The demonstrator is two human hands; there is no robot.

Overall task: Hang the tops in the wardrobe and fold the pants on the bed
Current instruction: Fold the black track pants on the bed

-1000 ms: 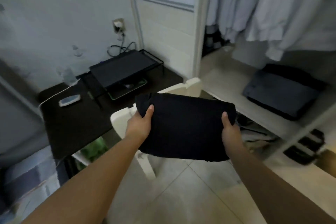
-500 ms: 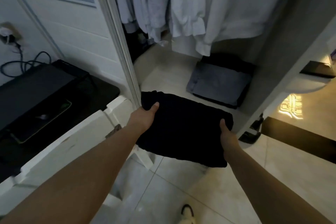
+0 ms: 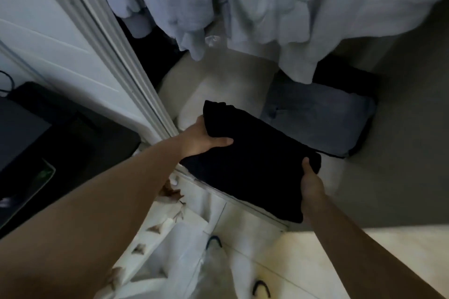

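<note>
Open wardrobe space (image 3: 401, 153) fills the upper part of the head view, its white door frame (image 3: 126, 75) slanting down the left side. Inside hang several pale tops (image 3: 279, 12), bunched too closely to count; their hems end just above the wardrobe's light shelf (image 3: 218, 85). On that shelf lies one folded blue-grey garment (image 3: 323, 116), with a darker folded piece (image 3: 345, 77) behind it, partly hidden by the hanging hems.

One folded black garment (image 3: 255, 165) is held flat in the air over the shelf's front edge, just beside the blue-grey one and overlapping its near corner in view. The left hand (image 3: 201, 138) grips its far left edge, thumb laid across the top, fingers tucked underneath and out of sight. The right hand (image 3: 311, 182) grips the near right corner, thumb pressed on top, fingers hidden below the cloth.

At far left stands a dark table (image 3: 80, 143) carrying one flat dark device (image 3: 19, 126). A white plastic chair (image 3: 184, 216) stands below the hands on a tiled floor (image 3: 303, 262). No writing is legible anywhere.
</note>
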